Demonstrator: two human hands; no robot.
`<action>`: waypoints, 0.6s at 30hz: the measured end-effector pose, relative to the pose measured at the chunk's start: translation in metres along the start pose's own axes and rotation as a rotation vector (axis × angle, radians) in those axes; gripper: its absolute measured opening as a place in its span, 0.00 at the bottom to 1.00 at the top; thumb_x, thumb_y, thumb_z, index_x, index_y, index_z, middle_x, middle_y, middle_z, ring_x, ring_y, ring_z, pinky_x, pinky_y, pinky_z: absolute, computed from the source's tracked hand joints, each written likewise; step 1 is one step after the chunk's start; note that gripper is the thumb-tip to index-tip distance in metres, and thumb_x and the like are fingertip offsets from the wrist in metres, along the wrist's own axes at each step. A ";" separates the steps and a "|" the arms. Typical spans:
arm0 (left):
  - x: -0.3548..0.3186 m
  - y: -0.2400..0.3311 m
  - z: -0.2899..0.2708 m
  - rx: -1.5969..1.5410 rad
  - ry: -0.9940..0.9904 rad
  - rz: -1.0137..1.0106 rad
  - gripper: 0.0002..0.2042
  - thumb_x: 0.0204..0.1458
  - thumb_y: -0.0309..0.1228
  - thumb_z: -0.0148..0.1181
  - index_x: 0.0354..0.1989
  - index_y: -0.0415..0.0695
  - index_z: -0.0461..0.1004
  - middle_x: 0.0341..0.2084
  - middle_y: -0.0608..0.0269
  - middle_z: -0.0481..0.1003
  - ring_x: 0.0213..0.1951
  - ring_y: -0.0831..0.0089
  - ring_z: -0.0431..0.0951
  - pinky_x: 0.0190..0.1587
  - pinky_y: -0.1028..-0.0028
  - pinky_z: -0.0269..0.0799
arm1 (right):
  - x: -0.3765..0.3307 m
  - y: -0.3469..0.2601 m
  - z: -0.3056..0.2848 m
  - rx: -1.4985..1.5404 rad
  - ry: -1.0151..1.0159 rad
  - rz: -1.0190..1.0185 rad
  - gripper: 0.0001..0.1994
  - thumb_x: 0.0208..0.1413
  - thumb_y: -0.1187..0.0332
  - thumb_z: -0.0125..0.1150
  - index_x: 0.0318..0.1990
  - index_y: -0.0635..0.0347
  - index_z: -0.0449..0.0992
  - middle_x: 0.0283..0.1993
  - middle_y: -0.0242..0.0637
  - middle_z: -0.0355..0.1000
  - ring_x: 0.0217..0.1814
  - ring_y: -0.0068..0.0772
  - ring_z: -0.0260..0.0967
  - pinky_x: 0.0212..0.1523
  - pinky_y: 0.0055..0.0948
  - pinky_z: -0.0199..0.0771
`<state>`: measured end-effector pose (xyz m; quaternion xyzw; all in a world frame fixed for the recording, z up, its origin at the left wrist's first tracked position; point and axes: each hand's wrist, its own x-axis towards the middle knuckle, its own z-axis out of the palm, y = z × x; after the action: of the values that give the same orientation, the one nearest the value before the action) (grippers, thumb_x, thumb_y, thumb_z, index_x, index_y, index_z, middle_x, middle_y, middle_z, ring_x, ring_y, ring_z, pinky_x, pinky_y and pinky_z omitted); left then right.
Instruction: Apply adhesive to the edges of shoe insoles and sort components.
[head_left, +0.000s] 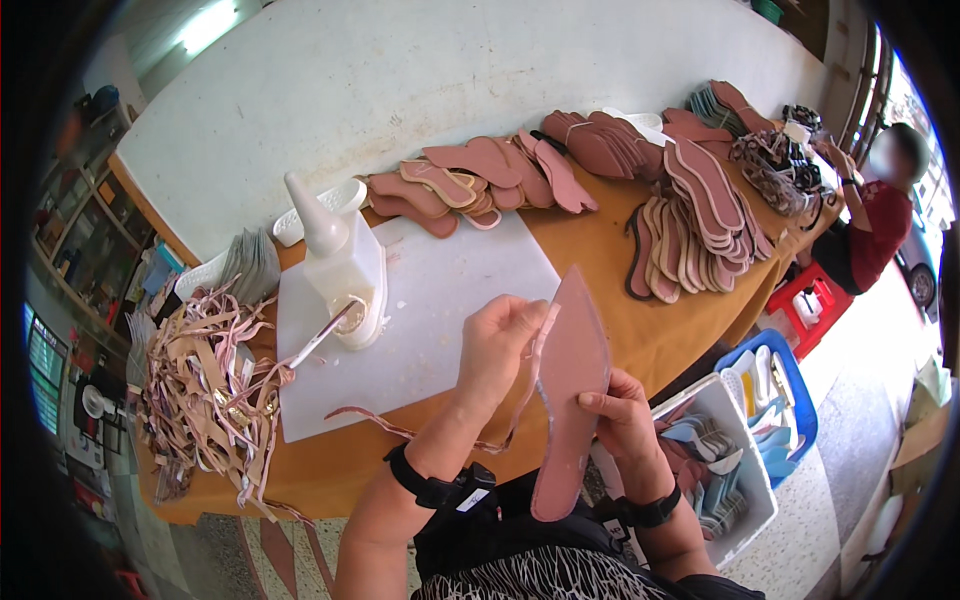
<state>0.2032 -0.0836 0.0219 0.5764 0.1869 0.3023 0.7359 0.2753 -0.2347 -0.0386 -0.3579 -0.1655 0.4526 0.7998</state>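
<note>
A reddish-brown shoe insole point(573, 385) stands nearly upright in front of me, its pointed end upward. My right hand point(628, 418) grips its right edge near the middle, thumb on the face. At the upper left edge, my left hand point(503, 340) pinches a thin pinkish strip point(514, 420) against the insole. The strip's loose end trails down and away to the left over the table edge. Beyond my left hand, a white glue pot point(345, 265) with a cone-shaped top stands on a white sheet point(450, 285), a brush point(322, 333) leaning out of its opening.
A tangled heap of thin strips point(212, 385) covers the table's left end. Piles of insoles point(480, 172) line the back, with more stacks point(690, 225) at right. Below right sit a white crate point(745, 490) and a blue basket point(808, 410). Another person point(870, 220) sits at far right.
</note>
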 end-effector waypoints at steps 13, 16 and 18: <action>-0.010 -0.015 -0.010 0.117 -0.022 -0.012 0.10 0.49 0.32 0.57 0.23 0.37 0.71 0.14 0.72 0.65 0.17 0.86 0.60 0.19 0.85 0.53 | 0.004 -0.001 0.000 -0.017 0.021 -0.030 0.10 0.42 0.80 0.58 0.36 0.66 0.73 0.34 0.34 0.72 0.35 0.24 0.67 0.42 0.23 0.65; -0.019 -0.017 -0.006 0.186 0.022 -0.019 0.10 0.49 0.32 0.57 0.23 0.36 0.72 0.14 0.72 0.66 0.17 0.86 0.60 0.20 0.85 0.54 | 0.003 0.001 0.000 -0.008 0.024 -0.052 0.11 0.42 0.80 0.57 0.36 0.66 0.73 0.35 0.34 0.72 0.36 0.24 0.68 0.42 0.23 0.65; -0.021 -0.018 -0.005 0.208 0.036 -0.023 0.11 0.48 0.33 0.57 0.23 0.36 0.72 0.14 0.72 0.67 0.18 0.86 0.61 0.20 0.84 0.55 | 0.002 0.002 0.002 0.004 0.031 -0.066 0.11 0.42 0.80 0.57 0.37 0.66 0.73 0.35 0.34 0.72 0.36 0.24 0.67 0.42 0.23 0.65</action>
<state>0.1884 -0.0970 0.0023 0.6417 0.2371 0.2832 0.6721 0.2742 -0.2312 -0.0393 -0.3574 -0.1641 0.4206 0.8176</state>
